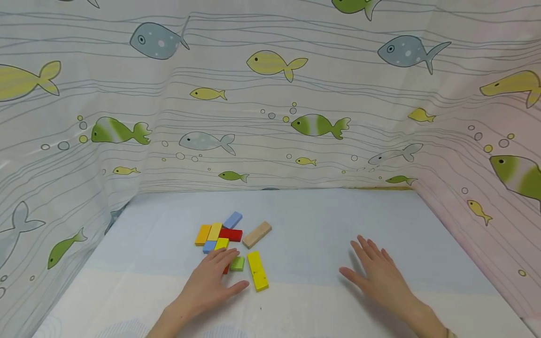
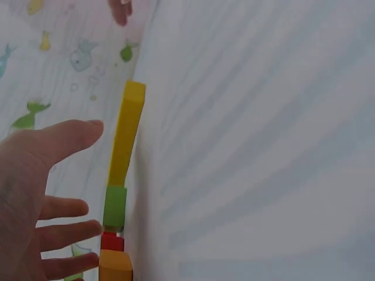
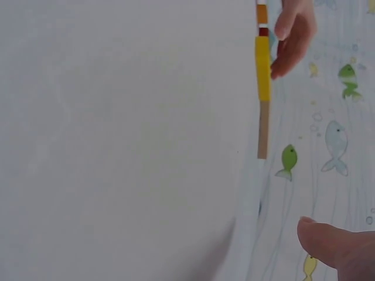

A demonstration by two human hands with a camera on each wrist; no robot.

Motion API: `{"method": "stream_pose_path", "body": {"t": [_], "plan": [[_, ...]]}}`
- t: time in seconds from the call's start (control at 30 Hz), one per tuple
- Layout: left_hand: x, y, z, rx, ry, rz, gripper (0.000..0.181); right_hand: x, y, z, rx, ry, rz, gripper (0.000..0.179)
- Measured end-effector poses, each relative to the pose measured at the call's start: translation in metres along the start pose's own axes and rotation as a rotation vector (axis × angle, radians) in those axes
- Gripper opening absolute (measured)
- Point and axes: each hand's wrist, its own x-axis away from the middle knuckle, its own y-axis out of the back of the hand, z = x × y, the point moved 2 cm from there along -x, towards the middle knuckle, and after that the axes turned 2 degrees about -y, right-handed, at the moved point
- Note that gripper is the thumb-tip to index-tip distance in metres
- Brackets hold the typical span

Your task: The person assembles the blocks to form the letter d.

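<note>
My left hand (image 1: 209,284) hovers with spread fingers over the near side of a cluster of coloured blocks, its fingertips overlapping a yellow block (image 1: 221,243) in the head view. Beside its fingers lie a small green block (image 1: 237,264) and a long yellow block (image 1: 257,271); a red block under the hand is mostly hidden. Farther back are a wooden block (image 1: 257,234), a red block (image 1: 231,234), two blue blocks, an orange block (image 1: 203,234) and a pale yellow block (image 1: 214,231). Well to the right, my right hand (image 1: 378,277) has its fingers extended, holding nothing.
A pale blue and white cloth (image 1: 313,234) covers the table. Fish-printed curtain (image 1: 270,98) encloses the back and both sides, meeting the table at its far edge.
</note>
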Motion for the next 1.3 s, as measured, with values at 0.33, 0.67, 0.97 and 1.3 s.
{"method": "stream_pose_path", "body": {"t": [0.33, 0.67, 0.97, 1.3], "plan": [[-0.004, -0.006, -0.013, 0.022, -0.015, 0.032, 0.081, -0.003, -0.001, 0.011, -0.030, 0.015, -0.010, 0.076], [-0.008, -0.014, -0.019, 0.001, -0.052, 0.030, 0.083, -0.010, -0.005, 0.019, -0.069, 0.015, 0.009, 0.077], [-0.008, -0.013, -0.019, 0.045, -0.034, 0.046, 0.084, -0.019, -0.016, 0.033, -0.144, 0.009, 0.034, 0.079], [-0.011, -0.013, -0.018, 0.054, -0.033, 0.058, 0.083, -0.030, -0.025, 0.053, -0.158, 0.034, 0.060, 0.078]]}}
